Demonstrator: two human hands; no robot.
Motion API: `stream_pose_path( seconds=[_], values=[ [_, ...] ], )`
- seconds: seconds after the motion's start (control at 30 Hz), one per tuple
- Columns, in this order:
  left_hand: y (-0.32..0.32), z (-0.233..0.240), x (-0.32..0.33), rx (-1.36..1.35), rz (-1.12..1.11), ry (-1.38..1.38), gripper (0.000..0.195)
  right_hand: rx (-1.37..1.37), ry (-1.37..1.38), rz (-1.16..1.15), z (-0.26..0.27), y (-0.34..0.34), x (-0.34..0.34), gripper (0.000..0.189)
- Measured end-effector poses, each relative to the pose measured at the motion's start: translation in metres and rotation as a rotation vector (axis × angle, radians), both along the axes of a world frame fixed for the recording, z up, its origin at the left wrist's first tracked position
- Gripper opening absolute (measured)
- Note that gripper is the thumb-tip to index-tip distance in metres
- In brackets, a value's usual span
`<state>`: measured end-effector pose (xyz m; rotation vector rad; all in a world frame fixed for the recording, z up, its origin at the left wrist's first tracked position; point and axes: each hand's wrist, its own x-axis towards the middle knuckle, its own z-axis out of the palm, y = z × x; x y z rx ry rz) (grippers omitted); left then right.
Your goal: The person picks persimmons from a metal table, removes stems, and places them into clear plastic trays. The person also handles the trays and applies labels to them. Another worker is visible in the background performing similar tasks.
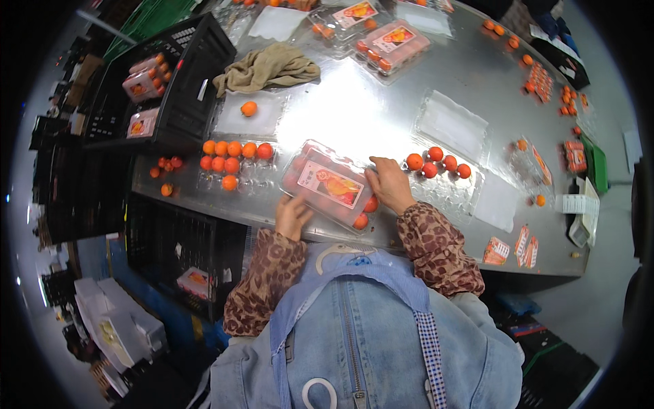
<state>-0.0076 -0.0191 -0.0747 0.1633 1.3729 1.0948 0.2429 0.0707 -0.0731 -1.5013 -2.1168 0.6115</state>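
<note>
A clear plastic clamshell pack [329, 186] of red-orange tomatoes or similar round fruit, with a pink printed label, lies tilted before me. My right hand [391, 185] rests at its right edge, fingers bent against the lid. By the pack's lower left edge is my left hand [293, 216], slightly blurred, its fingers apart. Left of the pack, an open tray [255, 176] holds several fruits in rows. To the right, another open tray [444, 197] has several fruits in its upper part. A single orange fruit [249, 108] sits on a white pad [230, 120] behind the left tray.
A black crate [191, 82] with packs stands at the left; another crate [168, 230] is below the table edge. A brown cloth [271, 69], a closed pack [393, 46], loose labels [496, 250] and a white scale-like device [585, 209] are on the metal table [352, 102].
</note>
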Motion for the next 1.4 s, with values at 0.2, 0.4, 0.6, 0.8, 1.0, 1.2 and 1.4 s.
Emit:
stream_pose_path(
  seconds=[0.2,0.4,0.6,0.8,1.0,1.2,1.4],
  values=[
    [0.001,0.004,0.017,0.006,-0.112,0.114,0.046,-0.287,-0.176,0.091,0.007,0.000,-0.006,0.044],
    [0.100,-0.036,0.004,0.124,-0.339,0.694,0.053,-0.618,0.121,0.318,0.008,-0.042,-0.006,0.044],
    [0.152,0.008,0.026,0.311,-0.936,0.890,0.042,-0.703,0.270,0.449,0.008,-0.063,-0.054,0.044],
    [0.072,0.023,-0.026,0.491,-0.372,0.663,0.026,-0.710,0.358,0.449,0.031,-0.052,-0.054,0.036],
    [-0.027,-0.008,-0.077,-0.092,-0.599,0.239,0.023,-0.107,0.165,0.561,0.035,-0.027,-0.104,0.024],
    [-0.022,-0.049,-0.057,-0.001,-0.260,0.226,0.027,0.269,-0.151,0.755,0.022,-0.012,-0.176,0.034],
    [-0.012,-0.049,-0.046,0.108,-0.171,0.095,0.046,0.290,-0.125,0.848,0.020,-0.008,-0.187,0.024]
  ],
)
